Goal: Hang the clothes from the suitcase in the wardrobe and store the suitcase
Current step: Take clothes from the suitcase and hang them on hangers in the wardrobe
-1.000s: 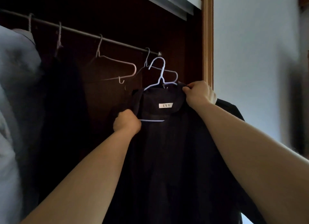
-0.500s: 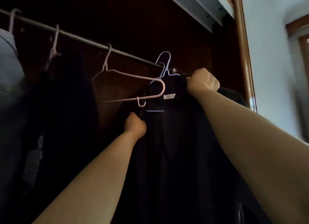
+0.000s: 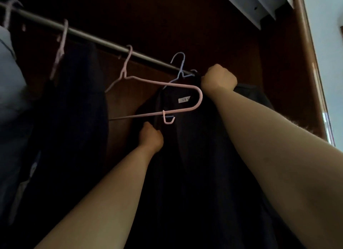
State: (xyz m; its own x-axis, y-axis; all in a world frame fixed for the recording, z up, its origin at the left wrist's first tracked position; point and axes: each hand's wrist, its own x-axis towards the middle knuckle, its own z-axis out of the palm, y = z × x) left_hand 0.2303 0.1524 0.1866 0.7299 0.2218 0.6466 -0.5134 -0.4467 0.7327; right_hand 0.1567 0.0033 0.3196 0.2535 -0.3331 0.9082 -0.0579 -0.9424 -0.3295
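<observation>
A dark shirt (image 3: 196, 156) with a small white neck label sits on a pale blue hanger (image 3: 179, 68). The hanger's hook is up at the metal wardrobe rail (image 3: 104, 40), near its right end; I cannot tell whether it rests on the rail. My right hand (image 3: 218, 78) is closed on the shirt's collar and shoulder just under the rail. My left hand (image 3: 151, 137) grips the shirt's left front edge lower down. The suitcase is out of view.
An empty pink hanger (image 3: 159, 92) hangs on the rail just left of the shirt and overlaps it. Further left hang a dark garment (image 3: 74, 104) and a light grey one (image 3: 9, 66). The wardrobe's wooden side frame (image 3: 308, 63) stands close on the right.
Both hands have lifted the shirt up and deeper into the wardrobe, bringing the blue hanger's hook to the rail. The view has tilted upward and closer.
</observation>
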